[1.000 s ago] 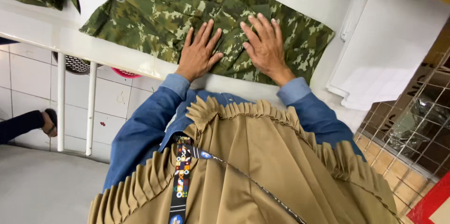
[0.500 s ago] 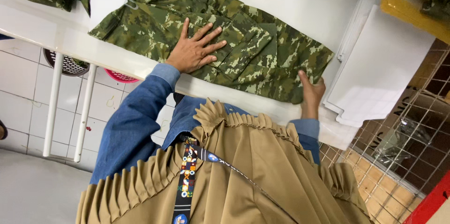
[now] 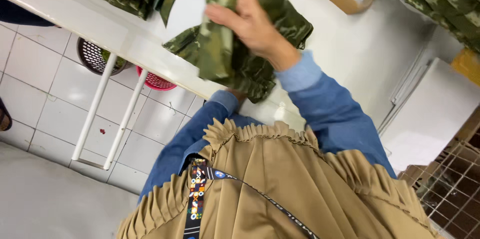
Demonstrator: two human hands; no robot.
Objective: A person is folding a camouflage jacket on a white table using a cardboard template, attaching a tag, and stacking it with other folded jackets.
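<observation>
Gripping a fold of the camouflage garment (image 3: 235, 54) near the top centre of the frame, the right hand (image 3: 250, 24) is closed on the cloth and lifts it off the white table (image 3: 75, 16). Only the left hand's cuff shows beneath the cloth, so its grip cannot be told.

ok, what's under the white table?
Under the white table: its white legs, a dark perforated basket with something green inside, a pink basket and pale floor tiles. The tabletop covers both baskets' upper parts, so their contents stay mostly unseen.
</observation>
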